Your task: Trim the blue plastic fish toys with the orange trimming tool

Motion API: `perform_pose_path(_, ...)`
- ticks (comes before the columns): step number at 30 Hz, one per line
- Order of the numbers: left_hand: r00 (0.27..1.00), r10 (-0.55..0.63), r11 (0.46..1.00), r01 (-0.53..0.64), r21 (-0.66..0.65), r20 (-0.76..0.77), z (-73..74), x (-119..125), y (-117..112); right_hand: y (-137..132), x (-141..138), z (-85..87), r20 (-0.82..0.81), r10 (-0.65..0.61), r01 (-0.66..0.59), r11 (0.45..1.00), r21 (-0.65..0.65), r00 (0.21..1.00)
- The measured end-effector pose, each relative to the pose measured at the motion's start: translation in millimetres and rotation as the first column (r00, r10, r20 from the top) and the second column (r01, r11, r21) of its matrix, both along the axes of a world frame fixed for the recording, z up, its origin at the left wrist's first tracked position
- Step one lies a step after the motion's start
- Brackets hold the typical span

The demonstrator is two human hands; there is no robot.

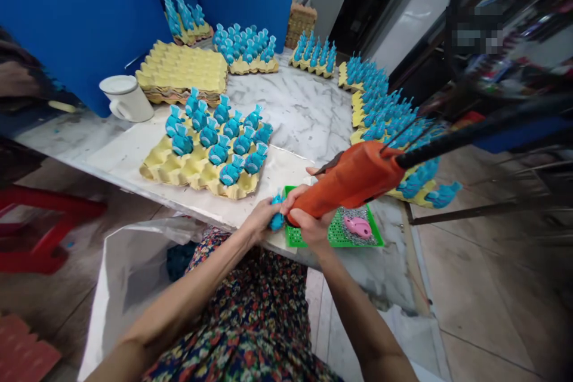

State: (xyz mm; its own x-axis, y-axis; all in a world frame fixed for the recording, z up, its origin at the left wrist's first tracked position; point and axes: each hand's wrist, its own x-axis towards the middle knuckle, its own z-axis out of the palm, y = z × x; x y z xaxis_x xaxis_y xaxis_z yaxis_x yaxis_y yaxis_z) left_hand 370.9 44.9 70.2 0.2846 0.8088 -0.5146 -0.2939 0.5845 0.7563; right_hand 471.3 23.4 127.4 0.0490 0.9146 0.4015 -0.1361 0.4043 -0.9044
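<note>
A person's right hand (311, 224) closes tight around an orange glue gun (351, 182), fingers wrapped about its body, its nozzle angled down and left toward the other hand. The left hand (258, 221), curled nearly shut, pinches a small blue figure (277, 213), with the nozzle tip just beside it – the two hands almost touching. A thick black cable (474, 131) runs from the gun's rear, off to the right of the right hand.

Just beyond the right hand sits a green mesh tray (364, 233), a pink fish-shaped piece (357, 227) lying on it. Ahead of the left hand, a yellow egg tray (192, 182) holds rows of blue figures (219, 143) upright on a marble table (290, 101). More filled trays (380, 113) curve along the table's far side and right of the right hand. Farther ahead of the left hand stand a white mug (129, 98) and a stack of yellow trays (181, 71). Below both hands – a floral skirt (242, 304), and a white sack (120, 292) to its left. At far left, a co-worker's hand (15, 79) shows.
</note>
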Motion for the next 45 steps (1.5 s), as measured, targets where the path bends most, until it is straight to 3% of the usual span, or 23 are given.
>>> perform_pose_path(2, 0.985, -0.171, 0.985, 0.171, -0.030, -0.018, 1.1, -7, 2, -1, 5, 9.3, -0.032, 0.158, -0.159, 0.987, -0.027, 0.987)
perform_pose_path(4, 0.975, -0.219, 0.976, 0.218, -0.014, -0.048, 2.8, -12, 3, -1, 11, 15.4, -0.051, 0.179, -0.180, 0.984, -0.017, 0.983)
perform_pose_path(8, 0.996, -0.081, 0.995, 0.078, 0.063, 0.033, 6.0, -13, 1, 5, 22, 8.8, 0.000, -0.141, 0.141, 0.990, 0.016, 0.990)
perform_pose_path(10, 0.998, 0.005, 1.000, -0.007, 0.027, 0.062, 6.9, -12, -1, 7, 26, -0.4, 0.047, -0.225, 0.225, 0.974, 0.003, 0.973)
perform_pose_path(13, 0.996, 0.066, 0.997, -0.065, -0.028, 0.062, 7.6, -11, -3, 9, 29, -12.3, 0.041, -0.261, 0.261, 0.965, -0.004, 0.964)
perform_pose_path(27, 0.997, 0.063, 0.997, -0.061, -0.041, 0.050, 8.7, -9, -4, 6, 32, -34.3, 0.009, -0.291, 0.290, 0.955, 0.056, 0.957)
perform_pose_path(34, 0.994, 0.100, 0.994, -0.097, -0.052, 0.053, 14.2, -10, -7, 2, 27, -25.3, -0.008, -0.335, 0.334, 0.938, 0.091, 0.942)
perform_pose_path(39, 0.988, 0.147, 0.987, -0.143, -0.076, 0.053, 16.3, -5, -9, -1, 24, -6.5, -0.022, -0.405, 0.404, 0.907, 0.118, 0.914)
perform_pose_path(45, 0.949, 0.301, 0.953, -0.295, -0.068, 0.095, 17.8, 6, -11, -4, -1, 18.6, -0.156, -0.170, 0.201, 0.957, 0.211, 0.973)
